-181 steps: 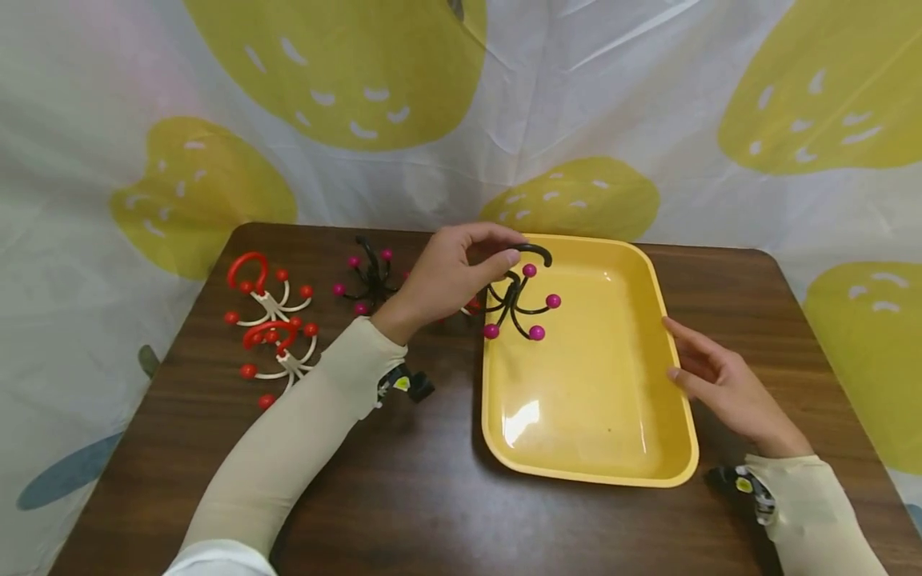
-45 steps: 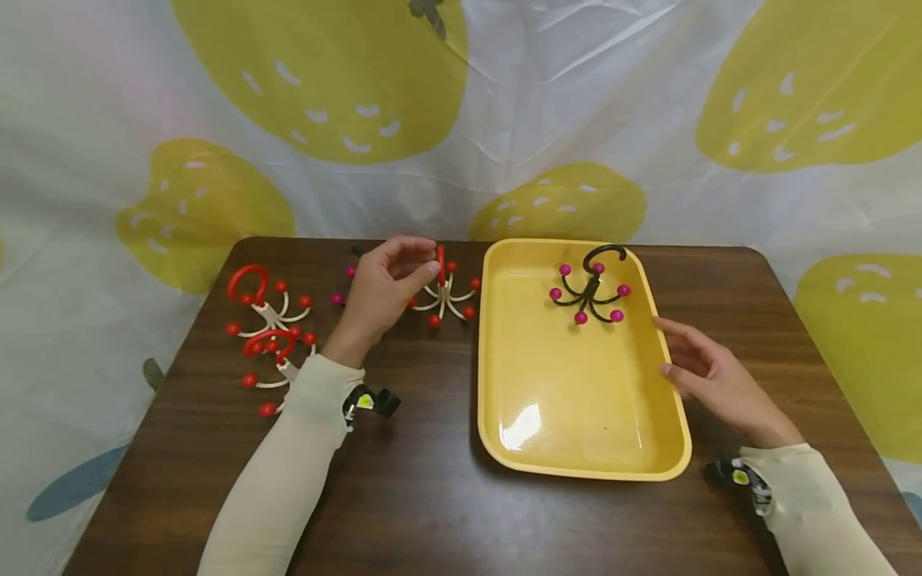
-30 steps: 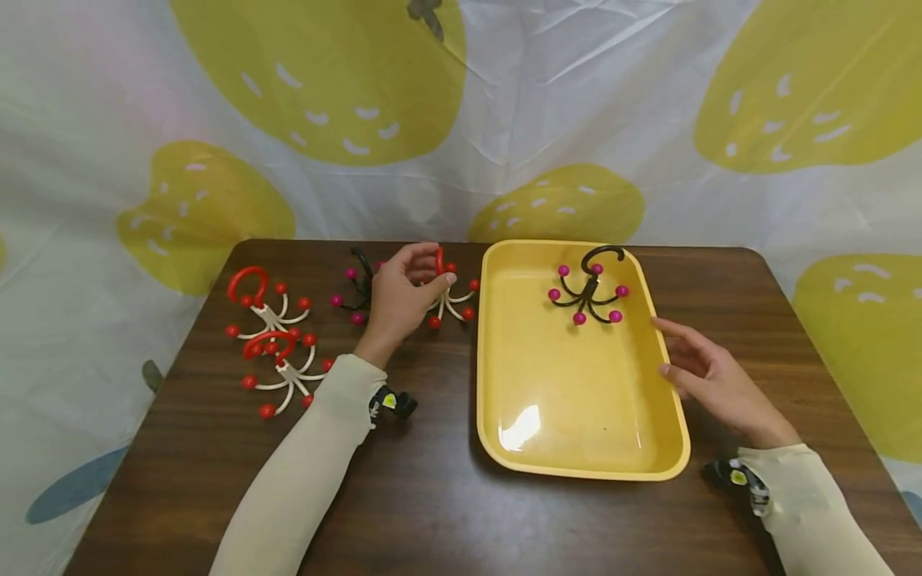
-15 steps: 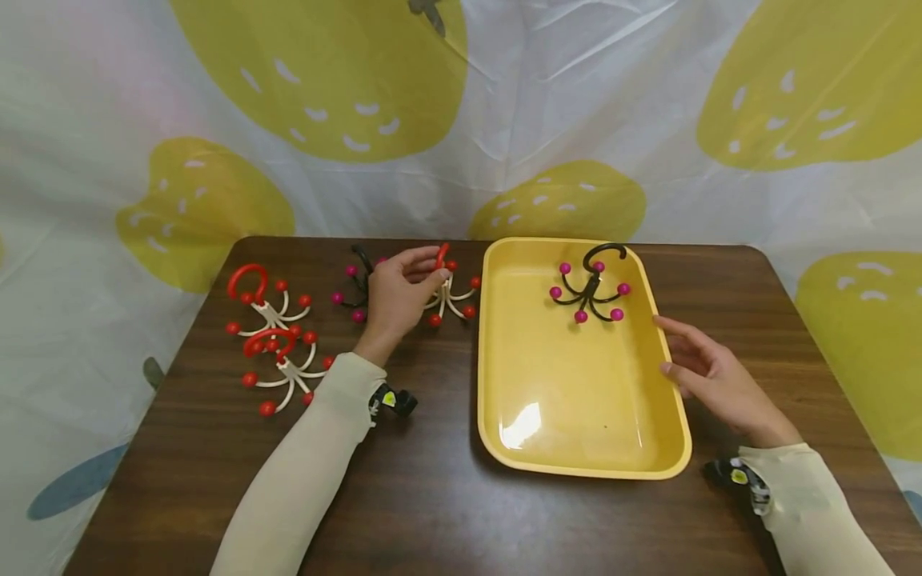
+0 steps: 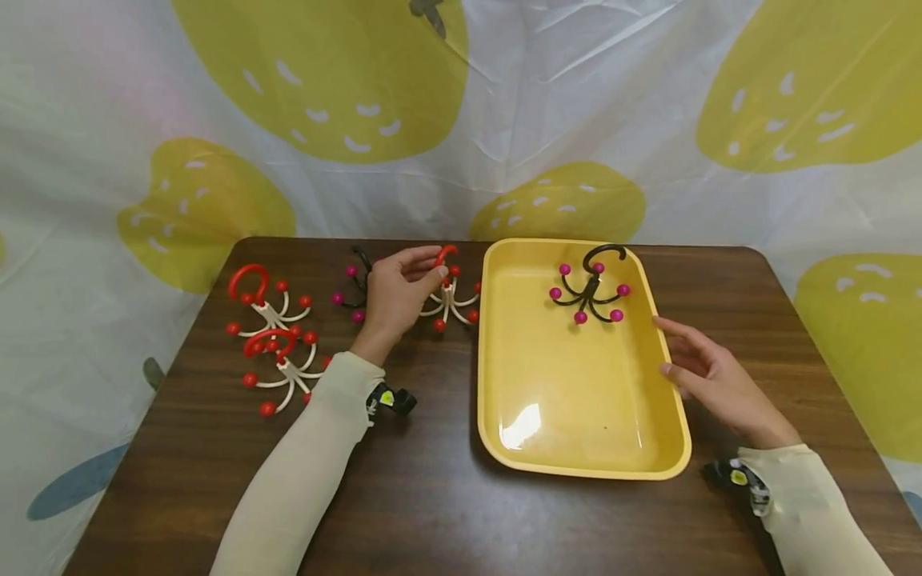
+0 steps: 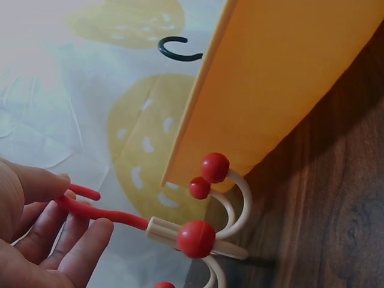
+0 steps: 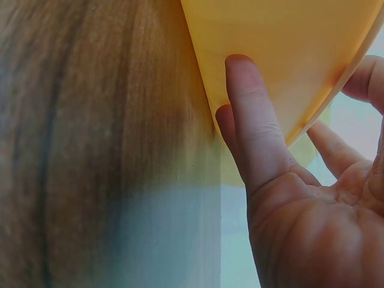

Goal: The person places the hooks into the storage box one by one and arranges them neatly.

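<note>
My left hand [image 5: 398, 298] pinches the red hook of a white multi-arm hook hanger [image 6: 162, 227] between thumb and fingers. Red balls tip its curved white arms, which stand close over the table, just left of a yellow tray [image 5: 497, 448]. Fingertips of my right hand [image 5: 720, 388] rest against the tray's right wall from outside, the fingers extended, as the right wrist view shows. Inside the tray, at its far end, stands a black hook hanger [image 5: 591, 290] with magenta balls. Behind my left hand another black hanger [image 5: 360, 276] is partly hidden.
Two more white hangers with red hooks, a farther one [image 5: 270, 315] and a nearer one [image 5: 288, 371], stand close together at the left of the brown table [image 5: 432, 512]. A curtain with yellow fruit print [image 5: 562, 200] hangs behind the table's far edge.
Six seconds ago my left hand held a black hanger over the tray; it now stands inside. The left hand then took the red hook, and that hanger has tilted and shifted slightly right.
</note>
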`<state>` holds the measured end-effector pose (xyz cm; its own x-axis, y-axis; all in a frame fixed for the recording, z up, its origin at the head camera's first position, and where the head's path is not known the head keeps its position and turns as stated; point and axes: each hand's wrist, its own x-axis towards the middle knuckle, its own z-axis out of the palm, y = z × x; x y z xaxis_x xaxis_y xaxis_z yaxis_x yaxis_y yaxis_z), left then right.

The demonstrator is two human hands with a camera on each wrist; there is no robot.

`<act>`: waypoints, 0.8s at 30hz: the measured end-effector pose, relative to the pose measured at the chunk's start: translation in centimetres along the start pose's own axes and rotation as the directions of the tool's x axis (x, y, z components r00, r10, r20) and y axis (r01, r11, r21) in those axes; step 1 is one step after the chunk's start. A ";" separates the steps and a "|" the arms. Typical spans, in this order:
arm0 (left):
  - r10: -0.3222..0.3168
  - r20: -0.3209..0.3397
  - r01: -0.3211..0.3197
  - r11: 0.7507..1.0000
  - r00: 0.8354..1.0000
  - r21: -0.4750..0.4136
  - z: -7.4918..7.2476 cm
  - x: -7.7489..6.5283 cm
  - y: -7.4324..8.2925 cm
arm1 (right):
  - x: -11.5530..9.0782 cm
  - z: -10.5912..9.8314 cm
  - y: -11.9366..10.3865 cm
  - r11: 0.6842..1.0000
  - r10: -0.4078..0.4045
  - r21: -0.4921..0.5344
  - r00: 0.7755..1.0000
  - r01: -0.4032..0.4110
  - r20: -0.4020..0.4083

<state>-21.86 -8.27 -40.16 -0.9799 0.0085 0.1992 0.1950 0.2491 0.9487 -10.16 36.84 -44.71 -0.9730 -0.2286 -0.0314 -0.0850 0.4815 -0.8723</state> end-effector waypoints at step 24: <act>0.068 -0.017 -0.069 0.996 0.998 -0.063 -0.9 0.2 2.2 | 0.0 0.1 -0.2 1.000 -0.001 0.024 1.000 0.001 0.005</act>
<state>-21.53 -8.59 -37.78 -0.9636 0.0087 0.2672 0.2640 0.1863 0.9464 -10.12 36.66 -44.56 -0.9718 -0.2335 -0.0328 -0.0809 0.4610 -0.8837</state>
